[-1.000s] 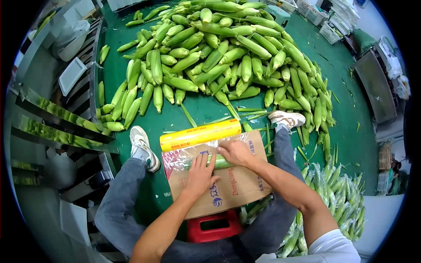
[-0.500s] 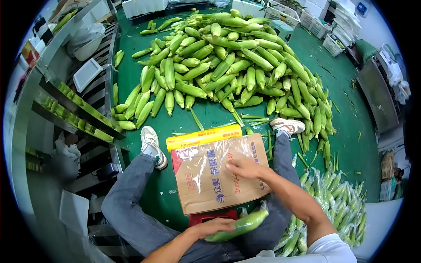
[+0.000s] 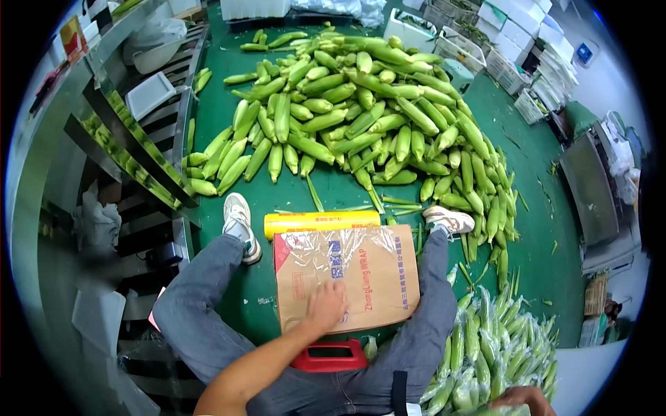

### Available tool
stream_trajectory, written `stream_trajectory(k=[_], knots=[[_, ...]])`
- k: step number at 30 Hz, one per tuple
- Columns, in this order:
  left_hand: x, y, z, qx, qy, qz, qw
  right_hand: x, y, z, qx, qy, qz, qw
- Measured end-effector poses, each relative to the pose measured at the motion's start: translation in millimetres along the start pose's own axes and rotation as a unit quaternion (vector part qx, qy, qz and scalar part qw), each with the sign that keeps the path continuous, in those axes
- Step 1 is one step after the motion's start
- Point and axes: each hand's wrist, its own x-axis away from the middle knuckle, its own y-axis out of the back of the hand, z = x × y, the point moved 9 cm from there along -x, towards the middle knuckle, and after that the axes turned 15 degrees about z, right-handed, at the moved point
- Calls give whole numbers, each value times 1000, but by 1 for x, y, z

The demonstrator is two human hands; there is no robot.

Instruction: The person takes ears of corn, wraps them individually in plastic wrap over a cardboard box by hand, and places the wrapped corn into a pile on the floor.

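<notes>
My left hand (image 3: pixel 327 305) lies on the cardboard sheet (image 3: pixel 381 277), fingers reaching forward, slightly smeared by motion; it appears to hold nothing. Clear film with shiny wrinkles covers part of the printed sheet. Just beyond its far edge lies a yellow roll of cling film (image 3: pixel 322 221). A red plastic stool (image 3: pixel 331 366) shows below the near edge. At the bottom right, my right hand (image 3: pixel 520 398) is beside the pile of film-wrapped corn (image 3: pixel 479 347); its fingers are mostly hidden, so its grip cannot be made out.
A large heap of unwrapped corn in green husks (image 3: pixel 361 118) spreads over the green floor ahead. A metal rack (image 3: pixel 149 163) stands on the left. Crates (image 3: pixel 458 48) and white foam boxes (image 3: pixel 510 35) line the back right. My shoes flank the cardboard.
The corn cob that my left hand held has left it, and that hand has moved forward onto the cardboard. My right hand has gone from the cardboard to the wrapped pile.
</notes>
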Motion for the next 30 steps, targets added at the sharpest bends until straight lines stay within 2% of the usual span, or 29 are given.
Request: stream_trajectory(k=[2, 3, 4, 5, 6, 7, 8, 9, 10, 12, 13, 14, 15, 16, 17, 18, 19, 20, 21, 22, 23, 24, 25, 26, 27, 28, 29, 30], knots=[[-17, -19, 33, -25, -23, 7, 999, -52, -23, -34, 49, -16, 163, 985], [-26, -28, 46, -35, -33, 5, 999, -94, -3, -31, 139, 21, 169, 976], [-32, -32, 54, -24, -45, 12, 999, -133, 49, -9, 278, 89, 30, 956], [-34, -38, 61, -14, -59, 25, 998, -62, 107, 144, 429, -81, -249, 864], [-33, -44, 63, -3, -73, 39, 997, -14, 145, 267, 198, 33, -409, 890], [-33, -48, 67, 20, -66, 45, 997, -3, 169, 350, 145, 232, -508, 817], [-34, -51, 71, 40, -57, 48, 996, 2, 177, 434, 163, 331, -567, 737], [-36, -51, 75, 57, -46, 49, 996, -20, 185, 494, 185, 438, -621, 623], [-35, -50, 78, 67, -33, 65, 995, -39, 188, 548, 198, 407, -590, 668], [-30, -31, 85, 77, -11, 99, 992, -107, 200, 601, 271, 406, -512, 707], [-27, -29, 86, 91, -16, 145, 985, -113, 200, 601, 292, 450, -509, 673], [-19, -29, 83, 111, -18, 190, 975, -95, 191, 583, 293, 496, -528, 624], [-16, -29, 80, 129, -24, 230, 964, -111, 198, 555, 297, 454, -488, 683], [-12, -27, 77, 75, -50, 242, 966, -116, 201, 529, 320, 436, -453, 709], [0, -33, 73, 23, -77, 251, 965, -119, 191, 500, 341, 481, -388, 708], [14, -45, 67, -26, -104, 264, 959, -110, 174, 479, 327, 536, -384, 678], [26, -63, 70, -15, -97, 316, 944, -117, 163, 465, 337, 521, -367, 693], [37, -83, 73, -3, -88, 365, 927, -127, 163, 461, 336, 488, -358, 722], [45, -105, 73, -17, -133, 349, 927, -141, 177, 463, 302, 454, -278, 791], [49, -105, 75, -10, -121, 332, 935, -156, 188, 463, 258, 414, -193, 851], [46, -98, 73, -5, -106, 310, 945, -188, 210, 458, 75, 383, -2, 921], [40, -88, 72, 3, -87, 285, 954, -188, 245, 464, -15, 311, 63, 948], [35, -79, 70, -14, -77, 294, 953, -134, 291, 523, 151, 301, -186, 923], [31, -77, 66, -8, -52, 306, 951, -122, 344, 568, 225, 267, -435, 830], [29, -75, 64, -6, -32, 324, 946, -103, 360, 641, 189, 340, -478, 788], [24, -74, 66, -8, -12, 341, 940, -63, 346, 717, 147, 438, -514, 722], [20, -74, 64, -18, -14, 348, 937, -71, 343, 789, 184, 533, -533, 631], [23, -77, 64, -30, -13, 359, 933, -67, 331, 860, 217, 574, -524, 590]])
